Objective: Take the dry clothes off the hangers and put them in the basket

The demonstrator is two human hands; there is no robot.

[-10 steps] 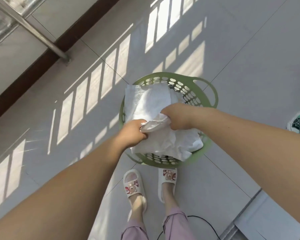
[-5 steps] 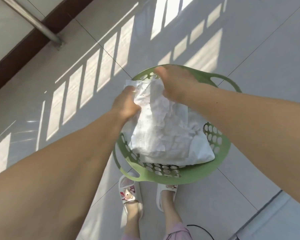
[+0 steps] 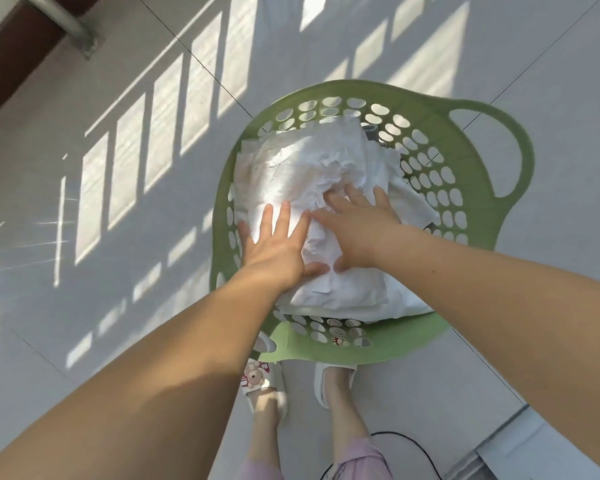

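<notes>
Here, crumpled white cotton clothes [image 3: 329, 216] sat heaped inside the round green perforated plastic basket [image 3: 478, 188]. Left hand [image 3: 274, 247] and right hand [image 3: 357, 230] lay flat on top, fingers spread, gripping nothing. Best pressed evenly, tucking the near-rim overhang inward.

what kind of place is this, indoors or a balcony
Probably a sunny home balcony or laundry area: barred sunlight falls across the grey floor tiles, a metal railing post stands at the edge, and white laundry fills a green basket.
</notes>
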